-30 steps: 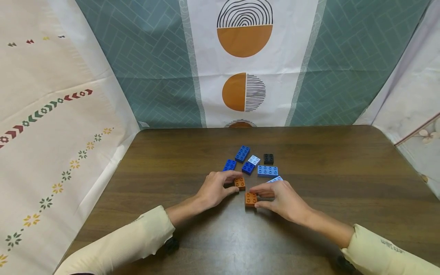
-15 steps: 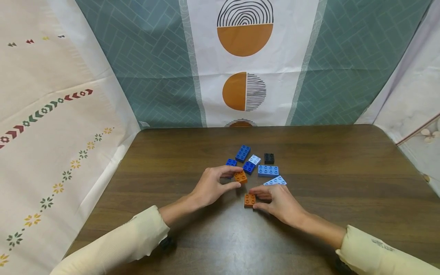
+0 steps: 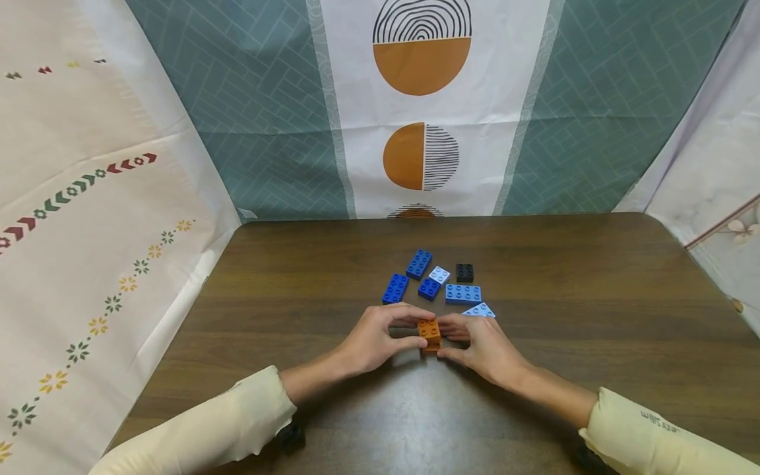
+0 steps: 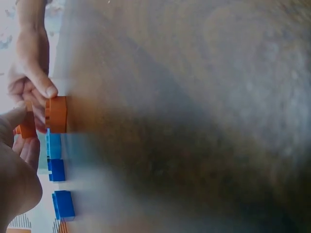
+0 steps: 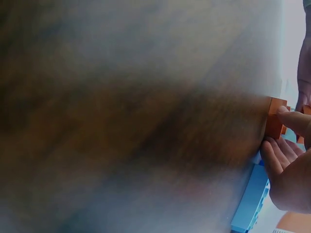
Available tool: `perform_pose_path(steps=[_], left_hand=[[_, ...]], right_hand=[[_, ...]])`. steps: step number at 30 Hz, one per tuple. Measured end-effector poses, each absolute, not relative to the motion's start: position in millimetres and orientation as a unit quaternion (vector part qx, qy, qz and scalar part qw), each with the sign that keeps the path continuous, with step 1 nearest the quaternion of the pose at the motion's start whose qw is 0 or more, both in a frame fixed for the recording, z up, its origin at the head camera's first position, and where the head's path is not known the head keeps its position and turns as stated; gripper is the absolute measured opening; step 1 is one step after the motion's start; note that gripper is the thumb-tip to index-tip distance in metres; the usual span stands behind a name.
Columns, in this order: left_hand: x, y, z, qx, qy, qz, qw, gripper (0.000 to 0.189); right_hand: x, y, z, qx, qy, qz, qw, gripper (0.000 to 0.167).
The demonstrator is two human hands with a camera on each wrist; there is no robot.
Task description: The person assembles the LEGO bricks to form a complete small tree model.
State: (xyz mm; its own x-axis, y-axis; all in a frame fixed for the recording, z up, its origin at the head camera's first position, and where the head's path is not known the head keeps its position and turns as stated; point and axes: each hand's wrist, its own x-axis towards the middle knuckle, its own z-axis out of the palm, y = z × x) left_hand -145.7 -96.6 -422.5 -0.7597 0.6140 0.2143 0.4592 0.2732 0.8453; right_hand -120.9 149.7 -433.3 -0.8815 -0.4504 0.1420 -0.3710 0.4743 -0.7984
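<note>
Two orange bricks, one poised above the other, each in a pinch grip.
The left hand (image 3: 375, 342) holds the upper orange brick (image 3: 429, 330) between thumb and fingertips, directly over the lower orange brick (image 4: 57, 115); the left wrist view shows a narrow gap between them. The right hand (image 3: 491, 349) pinches the lower brick where it rests on the table (image 3: 297, 277), thumb on the near side. The upper brick is square, with four round studs on top; in the head view it covers most of the lower one. Beyond the hands lie two long dark blue bricks (image 3: 395, 289), a small dark blue brick (image 3: 429, 289) just beside a small pale blue one (image 3: 439, 275), a black brick (image 3: 464, 272) and a long light blue brick (image 3: 463, 294). The right hand partly hides another pale blue brick (image 3: 481, 310).
</note>
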Motion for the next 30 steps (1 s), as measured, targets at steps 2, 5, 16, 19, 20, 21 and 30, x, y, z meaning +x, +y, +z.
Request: perform_pose_path(steps=[2, 5, 16, 19, 20, 21, 30], left_hand=[[-145, -96, -424, 0.337, 0.796, 0.497, 0.079, 0.041], [-144, -94, -427, 0.332, 0.801, 0.491, 0.084, 0.042], [-142, -90, -434, 0.317, 0.807, 0.492, 0.08, 0.042], [-142, -90, -436, 0.32, 0.807, 0.49, 0.076, 0.041], [-143, -89, -436, 0.322, 0.808, 0.488, 0.074, 0.04], [-143, -89, -437, 0.324, 0.809, 0.486, 0.07, 0.04], [-145, -89, -438, 0.337, 0.821, 0.458, 0.05, 0.036]], right_hand=[[-121, 150, -433, -0.239, 0.858, -0.452, 0.045, 0.048], [-122, 150, -433, -0.238, 0.859, -0.451, 0.046, 0.049], [-123, 150, -433, -0.234, 0.858, -0.454, 0.05, 0.048], [-123, 151, -433, -0.235, 0.859, -0.452, 0.051, 0.048], [-123, 151, -433, -0.235, 0.859, -0.453, 0.051, 0.048], [-123, 150, -433, -0.237, 0.858, -0.453, 0.051, 0.048], [-125, 151, -432, -0.243, 0.854, -0.456, 0.059, 0.047]])
